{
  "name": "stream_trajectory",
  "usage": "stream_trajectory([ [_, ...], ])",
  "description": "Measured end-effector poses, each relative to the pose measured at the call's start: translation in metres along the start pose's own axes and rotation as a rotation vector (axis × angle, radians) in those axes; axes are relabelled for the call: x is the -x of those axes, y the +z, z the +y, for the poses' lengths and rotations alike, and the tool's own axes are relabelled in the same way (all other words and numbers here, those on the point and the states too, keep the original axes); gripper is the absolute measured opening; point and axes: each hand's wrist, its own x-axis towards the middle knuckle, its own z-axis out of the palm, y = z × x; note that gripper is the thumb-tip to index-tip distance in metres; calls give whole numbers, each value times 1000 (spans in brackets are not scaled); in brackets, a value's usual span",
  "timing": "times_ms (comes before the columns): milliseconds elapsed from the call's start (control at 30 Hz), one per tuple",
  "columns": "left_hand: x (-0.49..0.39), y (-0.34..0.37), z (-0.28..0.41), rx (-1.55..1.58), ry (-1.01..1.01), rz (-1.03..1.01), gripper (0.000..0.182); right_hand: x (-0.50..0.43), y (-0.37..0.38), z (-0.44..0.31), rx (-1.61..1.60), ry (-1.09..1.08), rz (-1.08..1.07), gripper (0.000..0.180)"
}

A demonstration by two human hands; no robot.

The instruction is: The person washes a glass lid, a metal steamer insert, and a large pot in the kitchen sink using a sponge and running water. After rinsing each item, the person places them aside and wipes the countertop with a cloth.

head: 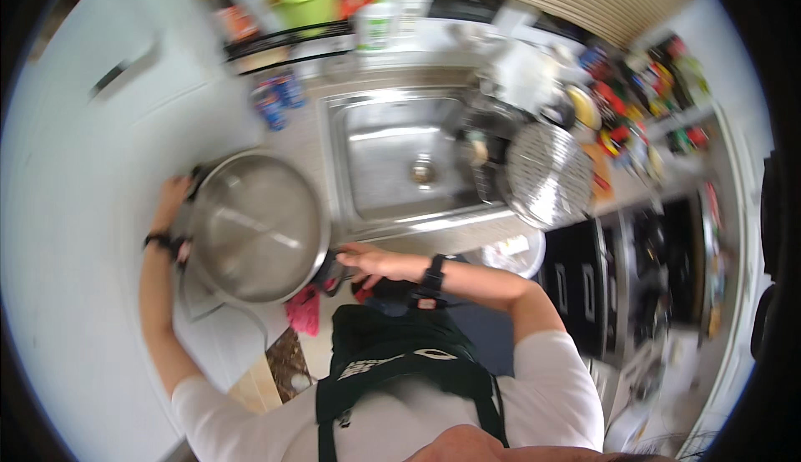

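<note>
A large round stainless steel pot with black side handles sits at the left end of the counter, beside the sink. Its inside looks greyish; whether liquid is in it I cannot tell. My left hand grips the black handle on its far left side, a little blurred. At the near right handle, my right hand has its fingers apart, fingertips at or just touching the handle. A pink cloth hangs below the pot's near rim.
A steel sink lies right of the pot. On its right side are a perforated steel steamer tray and dark cookware. Blue cans stand behind the pot, bottles at the window. A clear plastic-lined bin is below the counter.
</note>
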Motion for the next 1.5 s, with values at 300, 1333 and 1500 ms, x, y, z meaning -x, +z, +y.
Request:
stream_trajectory([
  [300, 155, 12, 245, 377, 45, 65, 39, 129, -196, 67, 179, -550, 930, 26],
  [1333, 290, 384, 435, 713, -331, -481, 29, 354, -435, 149, -418, -1039, 1262, 25],
  [1500, 293, 376, 413, 773, -298, -502, 31, 362, -364, 117, 6, -1065, 1311, 24],
])
